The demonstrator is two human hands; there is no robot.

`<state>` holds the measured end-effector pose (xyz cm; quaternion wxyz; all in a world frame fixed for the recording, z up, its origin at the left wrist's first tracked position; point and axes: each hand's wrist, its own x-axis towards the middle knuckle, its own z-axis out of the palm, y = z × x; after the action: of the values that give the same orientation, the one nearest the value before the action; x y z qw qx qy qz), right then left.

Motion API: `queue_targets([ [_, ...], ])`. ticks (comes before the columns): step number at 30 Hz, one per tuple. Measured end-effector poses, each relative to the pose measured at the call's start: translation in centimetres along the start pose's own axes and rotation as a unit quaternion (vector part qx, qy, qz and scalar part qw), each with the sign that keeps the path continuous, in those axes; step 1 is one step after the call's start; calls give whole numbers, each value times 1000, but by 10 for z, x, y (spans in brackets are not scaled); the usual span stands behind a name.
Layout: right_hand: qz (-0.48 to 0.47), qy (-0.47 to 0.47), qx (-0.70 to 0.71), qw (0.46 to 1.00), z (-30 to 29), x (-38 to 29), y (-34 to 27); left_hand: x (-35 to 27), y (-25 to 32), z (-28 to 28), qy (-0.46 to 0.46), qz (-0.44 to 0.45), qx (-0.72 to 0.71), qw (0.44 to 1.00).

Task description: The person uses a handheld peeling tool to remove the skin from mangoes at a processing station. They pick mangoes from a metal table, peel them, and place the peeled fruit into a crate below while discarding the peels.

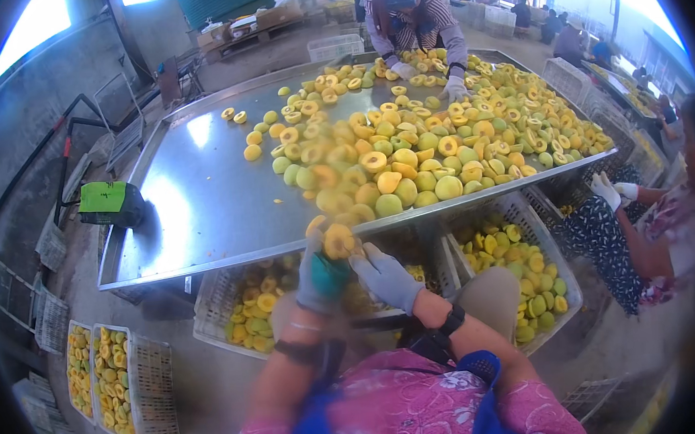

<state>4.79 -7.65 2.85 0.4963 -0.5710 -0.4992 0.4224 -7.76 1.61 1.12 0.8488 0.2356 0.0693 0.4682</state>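
Note:
Just past the near edge of a metal-topped table [203, 227], both my gloved hands meet low in the middle. My left hand [321, 276], with a green patch on its glove, is closed around halved yellow fruit, peach or apricot by its look. A cut half [339, 242] shows its brown centre between the hands. My right hand [385, 275] touches that half's right side with its fingertips; whether it holds anything else is hidden. Beyond them lies a large heap of halved yellow-green fruit [421, 151].
Crates of fruit halves stand below the table edge, left [210, 323] and right [572, 316]. More filled crates [153, 382] are on the floor at left. A co-worker [412, 19] reaches over the far side; another person [669, 231] sits at right. A green-topped black box [111, 203] overhangs the left edge.

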Motion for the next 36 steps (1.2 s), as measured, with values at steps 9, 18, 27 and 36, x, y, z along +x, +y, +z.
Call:
queue_targets([
  [9,-14,23,-128,991,4,-8,-10,-11,-15,11,17,34,49,998],
  [18,-61,59,-179,980,18,-16,8,-11,-31,4,113,141,235,955],
  [27,-22,27,-185,982,19,-22,-1,-15,-22,20,129,100,199,966],
  [36,-70,50,-39,995,21,-20,2,-23,-17,40,114,69,141,981],
])
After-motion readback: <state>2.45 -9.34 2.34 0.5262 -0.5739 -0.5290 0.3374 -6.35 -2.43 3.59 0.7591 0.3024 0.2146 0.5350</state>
